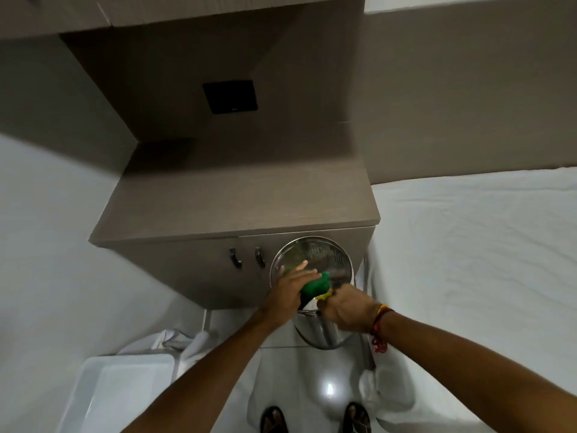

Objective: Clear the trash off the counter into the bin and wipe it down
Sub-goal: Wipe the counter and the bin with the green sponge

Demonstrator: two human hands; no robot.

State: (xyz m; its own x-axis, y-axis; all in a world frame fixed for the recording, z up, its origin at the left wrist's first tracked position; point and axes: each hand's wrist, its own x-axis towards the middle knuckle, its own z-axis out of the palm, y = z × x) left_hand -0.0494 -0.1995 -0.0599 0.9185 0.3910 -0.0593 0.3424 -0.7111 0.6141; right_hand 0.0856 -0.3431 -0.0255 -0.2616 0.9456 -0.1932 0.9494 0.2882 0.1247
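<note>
Right hand (343,310) pinching green trash (313,284), left hand (287,292) alongside, over bin (326,335)

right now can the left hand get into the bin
Likely yes: the lid stands open and the left hand is over the bin, on the green item; the right hand, gripping a yellow scrap, crowds it.

Both bare arms reach forward and down, left hand (290,289) fingers straight, right hand (346,310) curled, pinching a yellow item (324,295).
</note>
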